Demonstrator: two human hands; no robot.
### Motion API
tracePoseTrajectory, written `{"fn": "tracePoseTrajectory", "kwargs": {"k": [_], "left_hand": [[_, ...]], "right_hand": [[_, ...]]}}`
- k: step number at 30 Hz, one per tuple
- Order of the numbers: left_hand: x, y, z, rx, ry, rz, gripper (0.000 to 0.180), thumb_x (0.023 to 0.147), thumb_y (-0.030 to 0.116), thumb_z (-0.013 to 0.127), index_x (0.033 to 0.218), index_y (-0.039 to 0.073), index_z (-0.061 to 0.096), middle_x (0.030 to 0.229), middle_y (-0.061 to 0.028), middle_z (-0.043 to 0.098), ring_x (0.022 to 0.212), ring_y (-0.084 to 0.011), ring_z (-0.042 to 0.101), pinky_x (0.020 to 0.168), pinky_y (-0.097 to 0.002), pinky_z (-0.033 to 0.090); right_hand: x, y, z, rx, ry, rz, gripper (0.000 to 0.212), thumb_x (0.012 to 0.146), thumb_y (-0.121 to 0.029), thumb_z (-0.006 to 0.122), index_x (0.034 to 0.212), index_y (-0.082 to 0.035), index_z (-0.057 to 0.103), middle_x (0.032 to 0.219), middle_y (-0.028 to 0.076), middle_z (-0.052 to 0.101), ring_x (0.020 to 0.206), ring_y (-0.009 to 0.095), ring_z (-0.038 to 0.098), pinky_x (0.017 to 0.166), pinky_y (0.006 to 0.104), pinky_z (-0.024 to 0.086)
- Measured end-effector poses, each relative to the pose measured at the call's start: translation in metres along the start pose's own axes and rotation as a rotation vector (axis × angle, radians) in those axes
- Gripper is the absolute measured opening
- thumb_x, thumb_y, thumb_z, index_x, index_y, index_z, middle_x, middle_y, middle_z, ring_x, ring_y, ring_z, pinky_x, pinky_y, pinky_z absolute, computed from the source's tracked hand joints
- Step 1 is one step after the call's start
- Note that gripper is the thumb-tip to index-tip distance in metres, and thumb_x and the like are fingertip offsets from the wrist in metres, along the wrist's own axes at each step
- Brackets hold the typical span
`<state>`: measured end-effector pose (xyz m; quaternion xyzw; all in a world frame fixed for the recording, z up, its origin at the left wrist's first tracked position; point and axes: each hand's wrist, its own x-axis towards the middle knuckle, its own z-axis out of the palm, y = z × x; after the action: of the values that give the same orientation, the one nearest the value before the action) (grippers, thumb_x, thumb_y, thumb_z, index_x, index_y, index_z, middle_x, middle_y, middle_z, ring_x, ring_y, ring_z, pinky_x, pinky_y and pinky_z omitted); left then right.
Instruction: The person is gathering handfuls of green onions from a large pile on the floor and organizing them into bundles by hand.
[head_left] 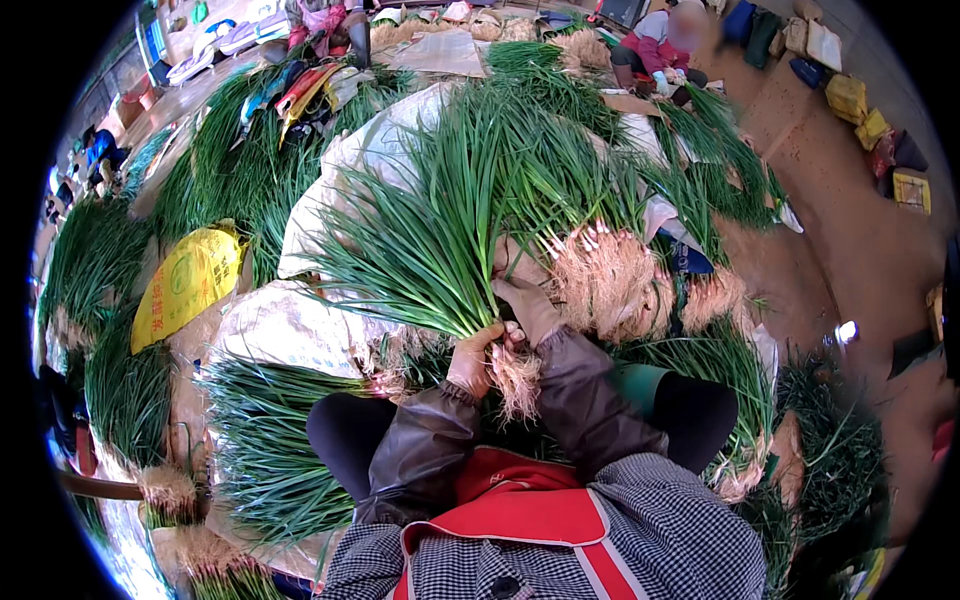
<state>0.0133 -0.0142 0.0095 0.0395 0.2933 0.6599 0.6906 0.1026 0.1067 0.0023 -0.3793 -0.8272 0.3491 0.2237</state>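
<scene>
A bunch of spring onions fans out in front of me, its long green leaves pointing away and to the left. My left hand is closed round the lower stalks, just above the pinkish bulbs and hanging roots. Against the same stalks, from the right, my right hand is curled round their base; some of its fingers are hidden. Just beyond it lie tied bundles of spring onions with thick tan roots. By my left knee rests a pile of green stalks, tips pointing left.
White sacking lies under the bundles. A yellow printed bag is at the left. Heaps of greens spread at far left and along the right. Another person sits at the back right, near several bags on brown floor.
</scene>
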Motion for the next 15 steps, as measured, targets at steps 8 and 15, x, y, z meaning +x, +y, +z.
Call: {"fn": "tracePoseTrajectory", "kwargs": {"k": [8,15], "left_hand": [[-0.019,0.012,0.015,0.301,0.021,0.219,0.016,0.082,0.008,0.054,0.09,-0.005,0.059,0.07,-0.0091,0.061,0.052,-0.0118,0.055,0.044,-0.0198,0.044],[0.002,0.05,-0.03,-0.028,0.107,0.316,0.019,0.082,0.011,0.055,0.089,-0.006,0.059,0.071,-0.0113,0.06,0.055,-0.0139,0.055,0.05,-0.0229,0.046]], "right_hand": [[0.007,0.034,0.015,-1.277,0.583,-0.165,0.025,0.087,-0.021,0.043,0.108,-0.011,0.051,0.084,0.012,0.062,0.075,0.026,0.061,0.062,0.0352,0.049],[0.008,-0.006,-0.082,-0.575,-0.183,0.527,0.055,0.084,-0.056,0.037,0.097,-0.008,0.061,0.096,0.019,0.061,0.084,0.034,0.06,0.081,0.044,0.044]]}}
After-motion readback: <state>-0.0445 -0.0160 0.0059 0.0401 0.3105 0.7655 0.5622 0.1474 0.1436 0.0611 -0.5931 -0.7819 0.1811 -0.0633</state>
